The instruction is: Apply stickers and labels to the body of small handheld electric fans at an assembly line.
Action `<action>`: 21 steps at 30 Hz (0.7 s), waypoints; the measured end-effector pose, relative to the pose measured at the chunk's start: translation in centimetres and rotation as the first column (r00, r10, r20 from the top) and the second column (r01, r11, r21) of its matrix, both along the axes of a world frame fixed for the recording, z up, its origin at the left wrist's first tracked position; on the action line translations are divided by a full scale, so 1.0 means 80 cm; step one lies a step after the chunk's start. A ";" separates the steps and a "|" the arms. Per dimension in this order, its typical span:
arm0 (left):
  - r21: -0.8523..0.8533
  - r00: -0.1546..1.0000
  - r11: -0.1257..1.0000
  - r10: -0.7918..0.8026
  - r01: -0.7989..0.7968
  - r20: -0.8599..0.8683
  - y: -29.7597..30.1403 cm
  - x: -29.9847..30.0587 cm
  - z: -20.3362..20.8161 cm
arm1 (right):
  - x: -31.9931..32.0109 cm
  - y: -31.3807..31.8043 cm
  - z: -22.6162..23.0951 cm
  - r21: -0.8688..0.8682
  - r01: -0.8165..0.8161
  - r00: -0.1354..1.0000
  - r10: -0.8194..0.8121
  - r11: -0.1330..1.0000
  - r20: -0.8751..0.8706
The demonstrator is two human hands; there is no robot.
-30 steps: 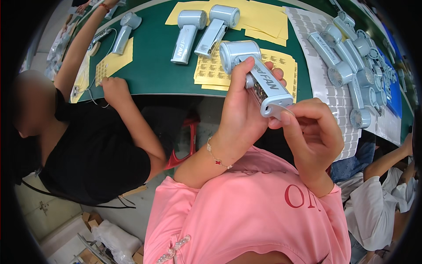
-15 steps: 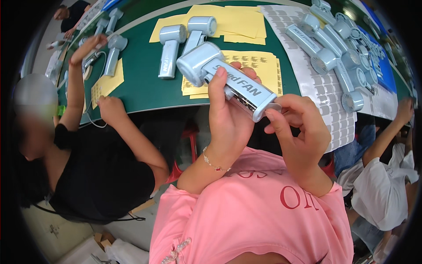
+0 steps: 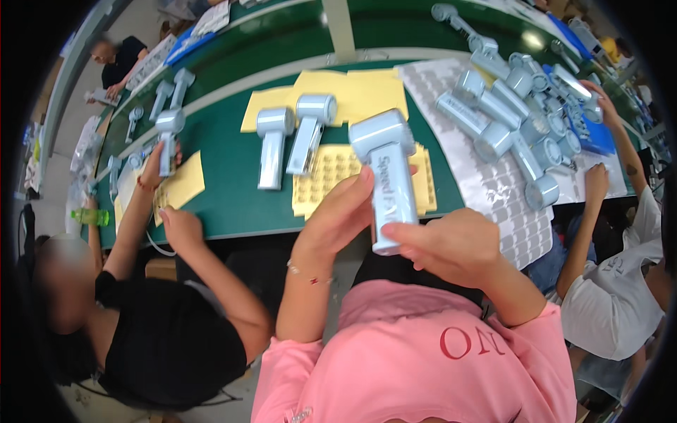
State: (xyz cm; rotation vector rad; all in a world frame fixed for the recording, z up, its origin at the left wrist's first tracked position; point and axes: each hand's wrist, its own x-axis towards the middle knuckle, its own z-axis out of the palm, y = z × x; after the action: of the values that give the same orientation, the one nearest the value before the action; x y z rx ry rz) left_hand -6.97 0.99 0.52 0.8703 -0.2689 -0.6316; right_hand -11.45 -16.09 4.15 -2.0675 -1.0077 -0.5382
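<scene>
A light-blue handheld fan (image 3: 391, 187) is held in front of me, head up and handle almost vertical. My left hand (image 3: 335, 211) is closed round the handle's left side, thumb along the edge and fingers behind it. The handle's lower end is gripped by my right hand (image 3: 455, 243), its thumb across the front. Behind the fan lies a yellow sheet (image 3: 307, 204) with rows of small dark marks. Two more blue fans, one (image 3: 271, 151) with its handle front toward me and another (image 3: 308, 137) turned to its side, are beyond my left hand.
Plain yellow sheets (image 3: 374, 88) lie farther back on the green table (image 3: 226, 169). At right, several fans (image 3: 493, 113) are heaped on a grey-and-white patterned sheet (image 3: 486, 201), near a blue tray (image 3: 599, 141). A co-worker in black (image 3: 176, 331) at left holds a fan; another sits at right.
The fan has turned from slanting to nearly upright and moved lower. My right hand has gone from pinching a clear piece at its handle end to gripping the handle.
</scene>
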 end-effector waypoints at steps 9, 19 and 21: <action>0.087 0.907 0.903 0.420 -0.421 0.028 0.018 0.051 -0.011 | 0.295 -0.048 0.071 0.001 -0.345 0.442 0.163 0.938 -0.882; 0.239 0.875 0.843 0.478 -0.482 0.079 0.039 0.039 -0.031 | 0.613 -0.207 -0.056 -0.783 0.603 0.345 -0.935 0.151 0.086; 0.162 0.889 0.875 0.457 -0.457 0.037 0.045 0.031 -0.029 | 0.594 -0.212 -0.032 -0.760 0.636 0.444 -0.870 0.135 0.216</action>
State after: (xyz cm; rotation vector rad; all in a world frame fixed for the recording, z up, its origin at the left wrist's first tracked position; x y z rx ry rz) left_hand -4.46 4.59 -1.83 1.0507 -0.0001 -0.2120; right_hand 36.10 -33.06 1.58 -3.3377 0.2866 -0.2400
